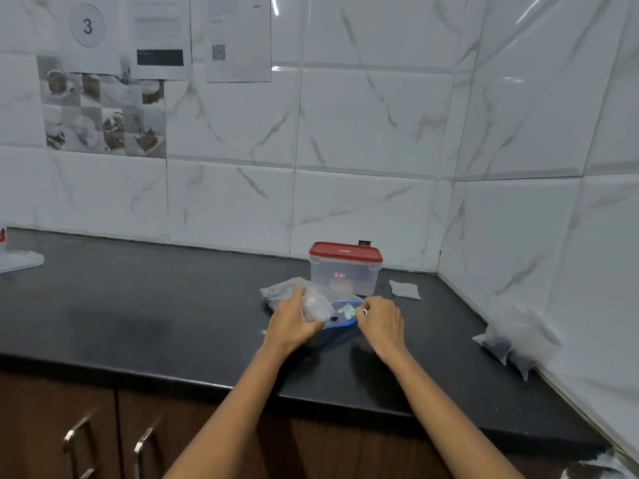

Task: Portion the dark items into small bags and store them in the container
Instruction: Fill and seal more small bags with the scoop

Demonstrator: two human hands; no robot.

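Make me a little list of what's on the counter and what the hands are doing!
left hand: holding a small clear bag
right hand: pinching the blue-edged bag
container: behind the hands, red lid on
filled bags: by the right wall, dark items inside
flat bag: right of the container
counter: black

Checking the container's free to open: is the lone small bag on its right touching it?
Apart. The head view shows bare dark counter between the small bag and the red-lidded container.

Bags (511, 344) at the right wall were blurred, contents unreadable. A clear tray (20, 260) was cut off at the left edge. Wall papers' (159, 36) print was too small to be read.
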